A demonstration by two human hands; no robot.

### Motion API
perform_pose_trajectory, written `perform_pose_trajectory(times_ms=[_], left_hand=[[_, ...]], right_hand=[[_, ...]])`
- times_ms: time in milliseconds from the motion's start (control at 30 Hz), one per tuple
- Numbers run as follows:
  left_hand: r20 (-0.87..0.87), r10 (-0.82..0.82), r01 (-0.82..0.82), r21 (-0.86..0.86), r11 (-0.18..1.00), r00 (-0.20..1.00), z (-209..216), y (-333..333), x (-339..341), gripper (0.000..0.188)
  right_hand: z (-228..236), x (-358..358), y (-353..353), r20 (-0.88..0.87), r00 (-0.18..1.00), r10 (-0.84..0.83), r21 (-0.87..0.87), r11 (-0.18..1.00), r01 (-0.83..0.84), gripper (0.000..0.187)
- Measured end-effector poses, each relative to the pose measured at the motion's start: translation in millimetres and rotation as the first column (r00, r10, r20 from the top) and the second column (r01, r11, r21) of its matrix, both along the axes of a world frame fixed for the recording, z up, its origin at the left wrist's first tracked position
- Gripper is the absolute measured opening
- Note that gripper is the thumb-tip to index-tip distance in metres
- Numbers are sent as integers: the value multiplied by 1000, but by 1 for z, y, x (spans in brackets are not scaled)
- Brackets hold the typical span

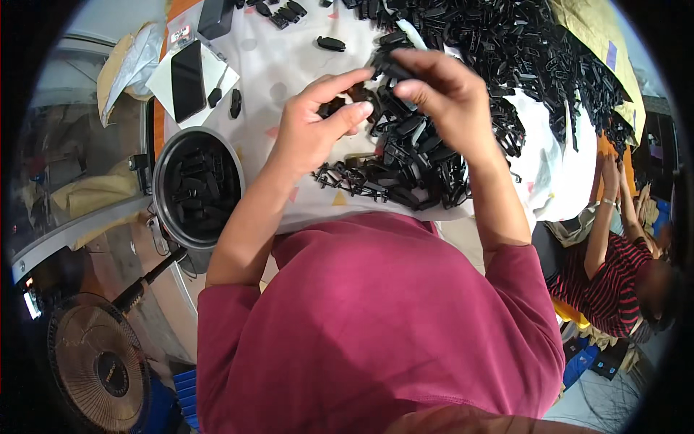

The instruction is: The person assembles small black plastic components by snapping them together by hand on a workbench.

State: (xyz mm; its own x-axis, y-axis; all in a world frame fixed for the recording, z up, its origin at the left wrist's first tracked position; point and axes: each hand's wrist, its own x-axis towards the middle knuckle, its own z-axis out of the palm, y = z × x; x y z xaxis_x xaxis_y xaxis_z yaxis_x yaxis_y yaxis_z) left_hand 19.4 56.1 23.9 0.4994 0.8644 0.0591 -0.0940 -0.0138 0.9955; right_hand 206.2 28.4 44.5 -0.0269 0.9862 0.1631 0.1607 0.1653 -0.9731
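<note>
My right hand [455, 101] is closed, with a small black plastic part [394, 69] pinched between thumb and fingers. Close by on its left is my left hand [307, 126], its index fingertip reaching to the edge of that part. Below the index finger its thumb and other fingers curl together; dark pieces show in the gap, but whether they are gripped is hard to make out. Beneath both hands lies a heap of small black plastic parts [426, 163] on a white patterned cloth [289, 54]. A single black part [331, 44] rests apart, beyond my left hand.
A round metal bowl [160, 181] of black parts stands at the left, below a black phone [188, 81] on white paper. A large pile of black parts [491, 43] covers the far right. A fan [101, 362] stands lower left; another person [614, 267] works at the right.
</note>
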Motion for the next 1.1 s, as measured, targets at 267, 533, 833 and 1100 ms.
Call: perform_pose_trajectory(times_ms=[267,533,833,1100], left_hand=[[72,111,-109,-35,993,991,10,-7,-3,25],[-154,222,-88,596,798,963,10,-4,-10,27],[422,242,-64,-393,917,874,0,-15,21,33],[240,65,-69,7,998,968,-4,-13,19,25]], right_hand=[[5,-10,-10,237,971,-21,287,956,-50,24],[15,-3,-15,498,866,-30,384,904,-189,29],[-16,-30,-26,483,821,-305,503,864,25,32],[-23,-24,-31,-307,948,-87,-144,989,44,27]])
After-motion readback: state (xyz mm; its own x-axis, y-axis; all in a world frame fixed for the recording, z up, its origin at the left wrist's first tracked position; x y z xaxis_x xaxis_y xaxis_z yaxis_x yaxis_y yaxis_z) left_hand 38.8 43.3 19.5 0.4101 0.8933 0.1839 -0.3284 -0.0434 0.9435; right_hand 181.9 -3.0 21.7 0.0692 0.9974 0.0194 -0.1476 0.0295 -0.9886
